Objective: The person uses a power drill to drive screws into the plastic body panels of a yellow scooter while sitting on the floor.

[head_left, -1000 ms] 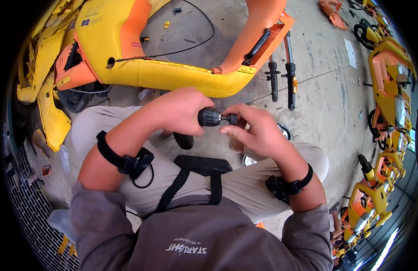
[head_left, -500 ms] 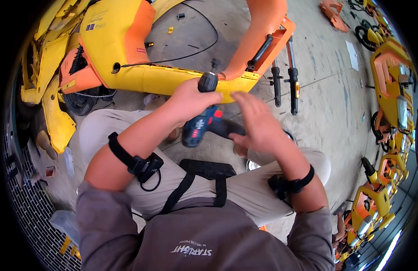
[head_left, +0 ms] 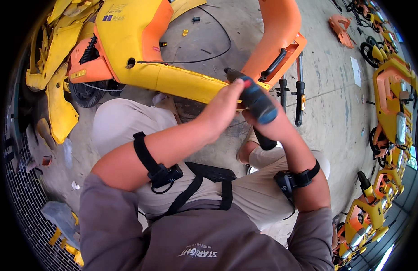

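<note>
Yellow panels [head_left: 62, 43] lie heaped at far left, beside a yellow-and-orange scooter body [head_left: 123, 40] that stretches across the upper view, a black wheel [head_left: 86, 95] under its left end. A thin cable [head_left: 177, 62] curves from a round hole in the yellow shell over the concrete floor [head_left: 326, 117], near a small yellow part [head_left: 185, 32]. A person in a dark shirt and pale trousers [head_left: 127, 119] works with knees apart, a black strap [head_left: 147, 156] circling the left forearm.

At centre, the left hand [head_left: 226, 103] lays its fingers along the left side of a drill [head_left: 259, 106]; with the blur, one cannot tell whether they grasp it or merely rest there. The drill, dark blue with a touch of red, is held up between both hands, its black nose aimed away and leftward. The right hand [head_left: 273, 124] has its fingers wrapped around the drill's handle, whose butt shows below.

Farther right, fork legs [head_left: 300, 97] lie on the floor, then an orange shell [head_left: 341, 32], a sheet of white paper [head_left: 356, 71] and, along the edge, a row of yellow scooters [head_left: 383, 95].
</note>
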The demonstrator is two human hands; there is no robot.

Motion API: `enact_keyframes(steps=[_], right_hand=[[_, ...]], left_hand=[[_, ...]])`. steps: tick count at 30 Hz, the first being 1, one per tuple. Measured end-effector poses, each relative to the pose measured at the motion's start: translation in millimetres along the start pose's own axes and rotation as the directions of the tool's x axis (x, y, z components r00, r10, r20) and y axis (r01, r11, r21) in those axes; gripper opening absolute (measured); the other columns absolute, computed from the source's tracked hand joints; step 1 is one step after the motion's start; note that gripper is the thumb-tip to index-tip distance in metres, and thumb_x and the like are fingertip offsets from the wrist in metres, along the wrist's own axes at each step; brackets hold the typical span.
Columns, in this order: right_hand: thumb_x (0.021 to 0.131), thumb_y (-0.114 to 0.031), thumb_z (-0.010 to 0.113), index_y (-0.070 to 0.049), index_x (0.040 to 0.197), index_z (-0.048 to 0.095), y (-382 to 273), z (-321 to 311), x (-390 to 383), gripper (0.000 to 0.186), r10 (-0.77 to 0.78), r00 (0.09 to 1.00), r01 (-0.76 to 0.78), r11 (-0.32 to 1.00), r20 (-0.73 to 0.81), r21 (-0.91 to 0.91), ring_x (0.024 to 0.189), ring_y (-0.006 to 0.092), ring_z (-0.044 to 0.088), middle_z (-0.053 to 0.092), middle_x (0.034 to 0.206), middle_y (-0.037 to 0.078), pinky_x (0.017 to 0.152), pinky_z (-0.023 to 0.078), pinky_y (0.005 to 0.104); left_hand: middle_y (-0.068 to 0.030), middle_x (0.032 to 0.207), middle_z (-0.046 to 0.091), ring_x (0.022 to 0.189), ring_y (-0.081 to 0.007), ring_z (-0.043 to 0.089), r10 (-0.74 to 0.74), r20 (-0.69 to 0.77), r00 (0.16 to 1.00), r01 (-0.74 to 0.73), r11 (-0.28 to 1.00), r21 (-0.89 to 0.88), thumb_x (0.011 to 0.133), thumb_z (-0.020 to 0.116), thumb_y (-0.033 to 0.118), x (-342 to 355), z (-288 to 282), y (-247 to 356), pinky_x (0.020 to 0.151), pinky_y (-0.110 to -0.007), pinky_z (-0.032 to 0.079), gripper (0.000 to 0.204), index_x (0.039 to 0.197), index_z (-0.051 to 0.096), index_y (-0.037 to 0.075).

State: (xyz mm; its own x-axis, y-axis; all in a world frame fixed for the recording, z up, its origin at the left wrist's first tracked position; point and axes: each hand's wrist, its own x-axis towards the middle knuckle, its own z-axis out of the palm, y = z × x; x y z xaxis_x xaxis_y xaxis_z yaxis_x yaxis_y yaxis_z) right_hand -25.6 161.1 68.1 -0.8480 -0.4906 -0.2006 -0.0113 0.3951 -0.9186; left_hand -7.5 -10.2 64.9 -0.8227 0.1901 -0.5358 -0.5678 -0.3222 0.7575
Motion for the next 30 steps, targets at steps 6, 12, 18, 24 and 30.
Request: enact_keyframes(steps=[6, 12, 18, 24, 30], right_hand=[[0.083, -0.003, 0.068, -0.004, 0.112, 0.064, -9.8, 4.9, 21.7, 0.029, 0.322, 0.944, -0.266, 0.868, -0.068, 0.418, 0.074, 0.0142, 0.062, 0.064, 0.091, 0.005, 0.066, 0.054, 0.0317], [0.079, -0.007, 0.067, -0.001, 0.101, 0.066, -10.3, 25.5, 44.1, 0.023, 0.383, 0.922, -0.372, 0.837, 0.056, 0.401, 0.077, 0.0154, 0.062, 0.065, 0.089, 0.005, 0.069, 0.053, 0.0322], [0.080, -0.004, 0.064, -0.001, 0.109, 0.063, -7.3, 44.4, 54.7, 0.029, 0.394, 0.919, -0.368, 0.835, 0.023, 0.409, 0.080, 0.0150, 0.061, 0.063, 0.091, 0.004, 0.070, 0.053, 0.0317], [0.080, -0.003, 0.064, -0.002, 0.108, 0.062, -2.4, 44.8, 55.6, 0.028, 0.388, 0.920, -0.376, 0.841, 0.051, 0.389, 0.080, 0.0142, 0.059, 0.061, 0.092, 0.004, 0.070, 0.051, 0.0315], [0.080, -0.002, 0.064, -0.003, 0.104, 0.063, -7.3, 45.5, 56.5, 0.024, 0.419, 0.907, -0.401, 0.819, 0.050, 0.409, 0.077, 0.0139, 0.058, 0.061, 0.089, 0.003, 0.067, 0.050, 0.0312]], left_hand=[[-0.0341, 0.133, 0.048, 0.127, -0.0385, 0.050, 0.272, -0.019, 0.962, -0.199, 0.748, 0.633, 0.098, 0.051, 0.061, -5.5, 8.3, -45.4, 0.109, -0.044, 0.038, 0.085, 0.137, 0.037, -0.013], [-0.0246, 0.142, 0.042, 0.136, -0.0271, 0.042, 0.116, 0.000, 0.993, -0.115, 0.988, -0.098, 0.096, 0.057, 0.060, 0.6, 8.4, -39.2, 0.112, -0.039, 0.036, 0.096, 0.155, 0.011, -0.001], [-0.0225, 0.146, 0.039, 0.138, -0.0271, 0.041, 0.045, -0.033, 0.998, -0.052, 0.962, -0.268, 0.092, 0.065, 0.059, -1.7, -4.5, -38.8, 0.112, -0.039, 0.037, 0.106, 0.156, 0.005, 0.001], [-0.0323, 0.130, 0.054, 0.114, -0.0312, 0.064, 0.022, -0.055, 0.998, -0.029, 0.990, -0.135, 0.087, 0.067, 0.058, 6.0, -9.6, -45.3, 0.092, -0.034, 0.053, 0.123, 0.155, -0.011, -0.007], [-0.0313, 0.129, 0.055, 0.111, -0.0316, 0.065, -0.036, -0.039, 0.999, 0.030, 0.990, -0.136, 0.087, 0.068, 0.056, 4.4, -9.7, -36.5, 0.091, -0.034, 0.053, 0.122, 0.155, -0.013, -0.006]])
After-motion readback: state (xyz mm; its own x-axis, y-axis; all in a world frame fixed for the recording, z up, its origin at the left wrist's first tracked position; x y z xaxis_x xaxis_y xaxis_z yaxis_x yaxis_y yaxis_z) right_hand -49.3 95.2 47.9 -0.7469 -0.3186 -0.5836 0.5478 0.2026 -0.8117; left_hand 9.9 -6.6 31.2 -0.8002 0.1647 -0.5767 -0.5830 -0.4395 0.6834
